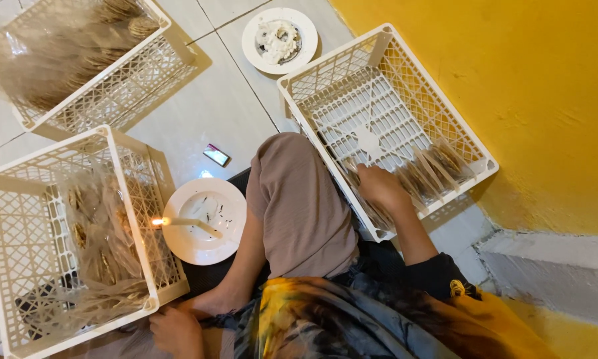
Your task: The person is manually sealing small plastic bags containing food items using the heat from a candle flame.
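Note:
My right hand (379, 187) reaches into the white plastic crate (325, 73) on my right and rests on a row of clear packets of round brown snacks (432, 174) lined along its near side; its fingers curl over the packets' tops. My left hand (176, 330) sits low by my knee, at the near corner of another white crate (19, 179) that holds loose clear packets of snacks (103, 233). Whether that hand grips anything is hidden.
A lit candle (186, 223) lies on a white plate (229, 246) between the left crate and my leg. A second plate with melted wax (279, 40) sits farther off. A third crate of packets (123, 83) stands top left. A small lighter (216, 155) lies on the tiles. A yellow wall (512, 80) stands to the right.

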